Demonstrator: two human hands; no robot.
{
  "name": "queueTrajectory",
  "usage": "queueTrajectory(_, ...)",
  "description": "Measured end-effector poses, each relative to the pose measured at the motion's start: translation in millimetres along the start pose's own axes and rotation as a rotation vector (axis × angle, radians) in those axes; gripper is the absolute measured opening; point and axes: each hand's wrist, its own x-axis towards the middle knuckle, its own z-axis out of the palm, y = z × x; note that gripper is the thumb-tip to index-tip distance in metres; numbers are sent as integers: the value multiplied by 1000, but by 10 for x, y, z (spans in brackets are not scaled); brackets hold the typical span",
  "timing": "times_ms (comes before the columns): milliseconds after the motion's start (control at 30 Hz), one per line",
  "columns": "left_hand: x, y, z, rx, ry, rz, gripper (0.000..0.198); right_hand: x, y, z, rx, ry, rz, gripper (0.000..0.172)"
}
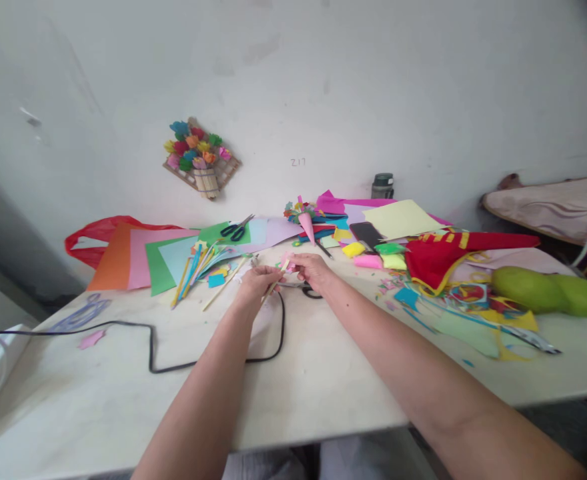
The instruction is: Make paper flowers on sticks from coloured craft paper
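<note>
Over the middle of the table, my left hand [262,280] is closed on a thin pale stick [269,292]. Close to it on the right, my right hand [311,268] pinches a small pink paper piece [287,259] near the stick's upper end. A narrow pale yellow strip [284,265] shows between the fingertips; what it is fixed to is hard to make out. Black-handled scissors [312,291] lie just under my right hand, partly hidden. Left of my hands rest a bundle of paper-wrapped sticks [193,267], a loose stick [221,290] and blue paper squares [217,281].
Colored sheets [138,257] and a second pair of scissors [237,228] lie at the back left. A black cable [198,364] crosses the table. On the right are a phone [366,236], clay packets [368,262], red cloth [438,257], paper scraps and green fruit [528,290].
</note>
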Motion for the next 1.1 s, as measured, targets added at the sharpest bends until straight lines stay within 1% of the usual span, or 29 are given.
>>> queueTrajectory(167,6,-1,4,11,6,-1,24,12,4,1,-26,43,10,9)
queueTrajectory(367,7,-11,2,12,0,14,22,20,18,3,-54,58,-16,7)
queueTrajectory(700,-9,7,22,32,19,8,24,24,27,9,-67,85,-28,8)
queueTrajectory(867,-21,11,22,20,17,8,24,4,21,3,-75,46,-40,11)
queueTrajectory(1033,-3,-7,8,16,9,22,23,-1,25,-13,-34,16,-25,20)
queueTrajectory(1100,8,-12,5,25,16,19,24,1,29,-16,-45,12,-24,20)
